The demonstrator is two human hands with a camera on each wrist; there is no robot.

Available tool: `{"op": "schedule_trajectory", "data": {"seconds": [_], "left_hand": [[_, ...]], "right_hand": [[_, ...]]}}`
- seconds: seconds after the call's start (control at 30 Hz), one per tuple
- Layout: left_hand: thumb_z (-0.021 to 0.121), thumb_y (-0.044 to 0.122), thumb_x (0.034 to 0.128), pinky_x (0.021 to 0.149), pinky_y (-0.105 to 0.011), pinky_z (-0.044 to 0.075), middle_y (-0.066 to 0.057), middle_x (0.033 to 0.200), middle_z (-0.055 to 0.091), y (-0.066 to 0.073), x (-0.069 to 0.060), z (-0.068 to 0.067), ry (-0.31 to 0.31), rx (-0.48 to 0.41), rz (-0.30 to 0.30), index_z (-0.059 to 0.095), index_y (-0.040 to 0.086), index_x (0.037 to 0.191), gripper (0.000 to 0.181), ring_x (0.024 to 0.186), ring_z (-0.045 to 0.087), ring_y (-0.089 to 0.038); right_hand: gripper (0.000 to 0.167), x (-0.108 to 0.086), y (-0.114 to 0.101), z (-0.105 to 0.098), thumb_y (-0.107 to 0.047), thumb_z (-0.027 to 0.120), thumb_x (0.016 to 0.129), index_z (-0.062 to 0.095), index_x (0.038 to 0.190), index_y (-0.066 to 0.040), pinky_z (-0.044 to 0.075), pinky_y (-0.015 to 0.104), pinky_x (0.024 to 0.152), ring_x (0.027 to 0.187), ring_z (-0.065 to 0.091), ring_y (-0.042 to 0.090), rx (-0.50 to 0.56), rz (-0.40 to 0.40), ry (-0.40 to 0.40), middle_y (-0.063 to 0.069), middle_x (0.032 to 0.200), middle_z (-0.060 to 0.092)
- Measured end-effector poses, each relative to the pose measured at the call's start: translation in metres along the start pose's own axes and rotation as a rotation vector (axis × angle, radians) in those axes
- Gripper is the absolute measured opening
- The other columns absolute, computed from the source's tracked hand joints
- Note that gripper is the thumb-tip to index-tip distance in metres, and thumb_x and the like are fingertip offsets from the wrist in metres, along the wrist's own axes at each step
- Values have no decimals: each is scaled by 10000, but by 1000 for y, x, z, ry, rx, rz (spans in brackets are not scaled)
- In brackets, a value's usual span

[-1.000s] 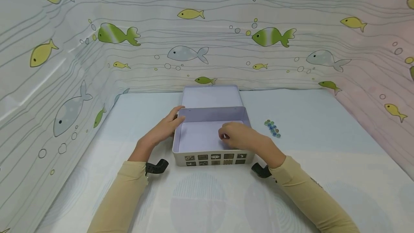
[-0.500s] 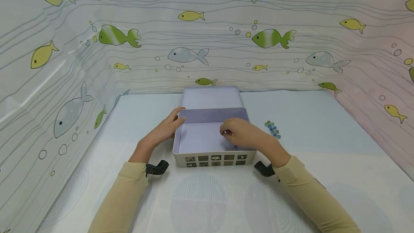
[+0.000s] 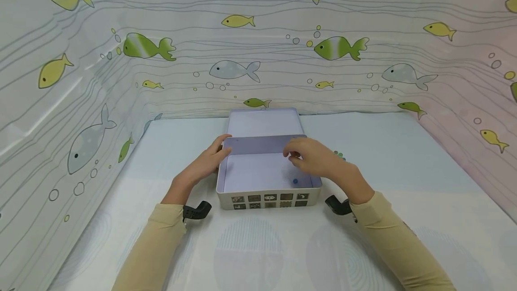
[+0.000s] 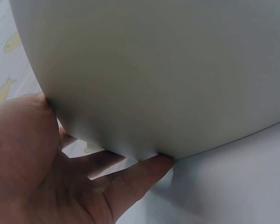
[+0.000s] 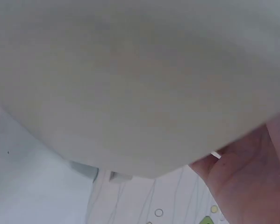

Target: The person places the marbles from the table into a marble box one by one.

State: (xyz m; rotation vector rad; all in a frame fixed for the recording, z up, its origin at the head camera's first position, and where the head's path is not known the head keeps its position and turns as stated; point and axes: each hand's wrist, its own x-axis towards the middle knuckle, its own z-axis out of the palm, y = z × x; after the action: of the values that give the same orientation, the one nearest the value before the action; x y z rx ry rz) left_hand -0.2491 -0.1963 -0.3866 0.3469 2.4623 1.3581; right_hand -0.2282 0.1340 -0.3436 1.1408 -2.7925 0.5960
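At your far left, a beige sleeve (image 3: 147,246) runs to a black wrist device (image 3: 197,210). Your left hand (image 3: 203,163) grips the left wall of a rectangular box, cream outside and pale lavender inside (image 3: 254,172), its thumb at the rim and its fingers round the outside. The box sits on the pale bench (image 3: 246,259) between your hands, its lavender lid (image 3: 264,121) laid open behind it. In its near right part, a small round blue marble (image 3: 295,181) rests on the floor, below your right hand (image 3: 311,156) and well apart from your left. Your right hand hovers above the box's right side, fingers loosely curved, thumb and forefinger apart. Just beyond it, green glass marbles (image 3: 338,154) lie on the bench, partly hidden by it.
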Motion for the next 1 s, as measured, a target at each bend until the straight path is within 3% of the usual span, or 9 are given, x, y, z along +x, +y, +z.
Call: {"op": "schedule_trajectory", "data": {"seconds": [0.37,0.63,1.0], "left_hand": [[346,483,1062,1011,-599,461,-161,1647,175,0,-1,0,4,1,4,116,337,1583,587,1452,324,-439],[323,414,1080,1012,-619,452,-194,1651,142,-1,-2,1,-5,-7,-3,97,309,1590,568,1454,297,-476],[345,457,1069,1008,-604,462,-156,1653,161,0,-2,2,1,-12,2,116,352,1578,567,1457,313,-443]], "right_hand": [[176,-8,8,-13,10,605,904,713,1002,-88,519,328,773,862,590,148,21,33,72,7,943,687],[196,-17,20,-20,-7,598,917,720,1055,-74,521,340,812,902,598,154,33,113,80,19,972,681],[178,-23,33,-26,-18,609,925,719,1051,-77,510,350,799,895,590,174,16,134,100,27,968,678]]}}
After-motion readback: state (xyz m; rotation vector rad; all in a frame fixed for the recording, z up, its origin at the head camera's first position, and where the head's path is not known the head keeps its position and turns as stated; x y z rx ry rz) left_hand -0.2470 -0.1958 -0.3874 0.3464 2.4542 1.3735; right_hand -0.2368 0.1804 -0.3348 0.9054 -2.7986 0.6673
